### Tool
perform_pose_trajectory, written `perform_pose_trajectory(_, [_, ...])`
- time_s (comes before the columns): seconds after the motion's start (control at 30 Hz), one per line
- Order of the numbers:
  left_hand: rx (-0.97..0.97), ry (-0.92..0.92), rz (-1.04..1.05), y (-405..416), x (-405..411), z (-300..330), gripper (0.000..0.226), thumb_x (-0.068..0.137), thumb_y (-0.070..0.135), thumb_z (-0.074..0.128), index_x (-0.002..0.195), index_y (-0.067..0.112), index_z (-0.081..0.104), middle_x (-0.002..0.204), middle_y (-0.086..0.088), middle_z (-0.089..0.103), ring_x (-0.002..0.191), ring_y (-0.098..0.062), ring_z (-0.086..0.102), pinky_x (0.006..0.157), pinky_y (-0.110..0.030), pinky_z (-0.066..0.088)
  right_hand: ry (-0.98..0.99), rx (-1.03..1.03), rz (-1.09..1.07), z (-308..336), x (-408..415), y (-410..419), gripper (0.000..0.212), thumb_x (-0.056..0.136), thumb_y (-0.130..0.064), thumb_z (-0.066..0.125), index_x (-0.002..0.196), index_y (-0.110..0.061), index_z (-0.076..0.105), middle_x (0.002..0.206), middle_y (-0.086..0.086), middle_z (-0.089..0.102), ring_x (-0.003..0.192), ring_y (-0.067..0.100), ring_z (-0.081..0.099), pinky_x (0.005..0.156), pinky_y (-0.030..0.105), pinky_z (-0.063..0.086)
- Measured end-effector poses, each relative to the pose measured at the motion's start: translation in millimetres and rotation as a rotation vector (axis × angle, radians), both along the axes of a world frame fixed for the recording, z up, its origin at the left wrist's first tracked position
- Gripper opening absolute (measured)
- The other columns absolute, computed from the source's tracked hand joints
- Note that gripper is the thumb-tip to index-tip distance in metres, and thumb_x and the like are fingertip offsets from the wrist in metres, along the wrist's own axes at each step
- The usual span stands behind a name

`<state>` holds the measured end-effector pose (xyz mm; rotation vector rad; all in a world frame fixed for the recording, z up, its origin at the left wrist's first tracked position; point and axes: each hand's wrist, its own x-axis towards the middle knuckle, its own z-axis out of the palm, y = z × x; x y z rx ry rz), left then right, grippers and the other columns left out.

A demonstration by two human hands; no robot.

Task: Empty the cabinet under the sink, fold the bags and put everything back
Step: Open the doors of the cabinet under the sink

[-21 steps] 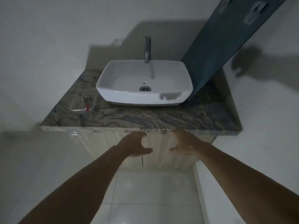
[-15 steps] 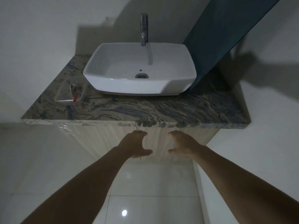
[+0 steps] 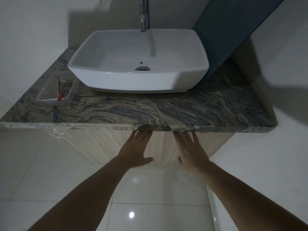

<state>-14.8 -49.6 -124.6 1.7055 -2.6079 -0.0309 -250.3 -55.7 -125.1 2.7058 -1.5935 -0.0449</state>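
The task looks barely begun. The pale wood-grain cabinet (image 3: 106, 144) under the veined grey-blue stone counter (image 3: 150, 112) fills the middle of the frame with its doors apparently closed, so nothing of its contents, bags included, can be seen.

Both hands reach up to the top of the cabinet front, just under the counter edge. The left hand (image 3: 135, 149) and the right hand (image 3: 191, 150) lie side by side a little apart, fingers straight and spread, holding nothing; the fingertips sit at or under the stone lip, though whether they touch the doors I cannot tell.

Above, the white rectangular ceramic basin (image 3: 138, 80) sits on the counter, with a clear plastic tray (image 3: 55, 95) at centre left.

Opening, emptying, folding and restocking all appear to remain.
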Motion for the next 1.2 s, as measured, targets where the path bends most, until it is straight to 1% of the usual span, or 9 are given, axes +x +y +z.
perform_pose_trajectory(0.27, [0.024,-0.045,0.065,-10.7,6.0,-14.9,0.099,0.066,0.058,0.068,0.141,0.002,0.038,0.139,-0.014,0.050,0.132,-0.031,0.045,0.113,-0.051,0.032,0.016,0.013,-0.130,-14.8,0.4,-10.1,0.101,0.057,-0.023,0.080,0.144,0.003,0.037,0.144,0.021,0.044,0.135,0.037,0.041,0.112,0.057,0.031])
perform_pose_trajectory(0.4, [-0.019,0.004,0.075,-12.6,5.3,-20.6,0.098,0.064,0.053,0.074,0.141,0.003,0.040,0.138,-0.013,0.052,0.131,-0.030,0.045,0.114,-0.048,0.030,0.012,0.018,-0.141,-16.8,1.7,-14.4,0.101,0.060,-0.023,0.080,0.146,0.002,0.033,0.147,0.019,0.041,0.137,0.035,0.039,0.114,0.056,0.029])
perform_pose_trajectory(0.5, [-0.032,0.093,0.104,-5.0,-1.9,-20.7,0.095,0.063,0.047,0.077,0.139,0.003,0.042,0.137,-0.012,0.050,0.129,-0.031,0.045,0.112,-0.049,0.033,-0.027,0.028,-0.142,-18.5,1.0,-7.6,0.102,0.057,-0.021,0.083,0.145,0.002,0.036,0.145,0.019,0.043,0.135,0.035,0.042,0.110,0.053,0.037])
perform_pose_trajectory(0.67, [-0.005,0.321,0.136,26.9,-8.7,-8.7,0.063,0.068,0.030,0.068,0.124,0.005,0.057,0.118,-0.009,0.060,0.107,-0.027,0.054,0.080,-0.037,0.055,-0.202,0.081,-0.100,-15.0,-11.5,20.6,0.094,0.059,-0.002,0.077,0.144,0.004,0.037,0.146,0.022,0.041,0.137,0.037,0.040,0.104,0.048,0.046])
perform_pose_trajectory(0.83, [0.355,0.433,0.260,65.0,-28.6,21.9,0.042,0.076,0.033,0.054,0.105,0.007,0.069,0.089,-0.004,0.059,0.092,-0.023,0.054,0.072,-0.026,0.041,-0.223,0.234,-0.116,4.1,-28.2,62.6,0.086,0.078,0.002,0.063,0.152,-0.004,0.019,0.160,0.010,0.017,0.150,0.026,0.012,0.116,0.042,0.030])
perform_pose_trajectory(0.9, [0.501,0.493,0.287,83.8,-38.6,29.1,0.037,0.080,0.029,0.055,0.108,0.011,0.071,0.091,-0.007,0.065,0.086,-0.021,0.059,0.074,-0.028,0.049,-0.237,0.301,-0.162,12.7,-34.4,80.9,0.082,0.084,0.003,0.056,0.154,-0.009,0.014,0.163,0.003,0.008,0.151,0.022,0.004,0.117,0.041,0.028])
perform_pose_trajectory(0.97, [0.583,0.557,0.270,103.4,-49.4,28.7,0.032,0.082,0.021,0.057,0.108,0.016,0.074,0.103,-0.005,0.073,0.087,-0.017,0.065,0.075,-0.023,0.050,-0.297,0.384,-0.244,16.6,-39.8,98.9,0.079,0.087,0.005,0.050,0.154,-0.012,0.013,0.164,-0.001,0.002,0.150,0.023,0.013,0.111,0.035,0.036])
perform_pose_trajectory(1.07, [0.731,0.689,0.293,135.0,-75.4,26.6,0.030,0.080,0.009,0.061,0.105,0.016,0.075,0.108,-0.004,0.074,0.089,-0.009,0.066,0.070,-0.011,0.049,-0.478,0.430,-0.420,13.0,-48.8,125.4,0.070,0.086,0.007,0.046,0.150,-0.012,0.027,0.155,0.004,0.024,0.128,0.032,0.050,0.086,0.028,0.044])
perform_pose_trajectory(1.2, [0.992,0.899,0.347,182.8,-124.6,21.2,0.049,0.075,-0.006,0.057,0.120,0.011,0.067,0.125,-0.004,0.064,0.113,-0.016,0.061,0.088,-0.021,0.047,-0.972,0.603,-0.759,12.1,-67.7,165.1,0.051,0.085,0.003,0.048,0.132,-0.015,0.054,0.125,0.014,0.061,0.102,0.027,0.061,0.092,0.043,0.051])
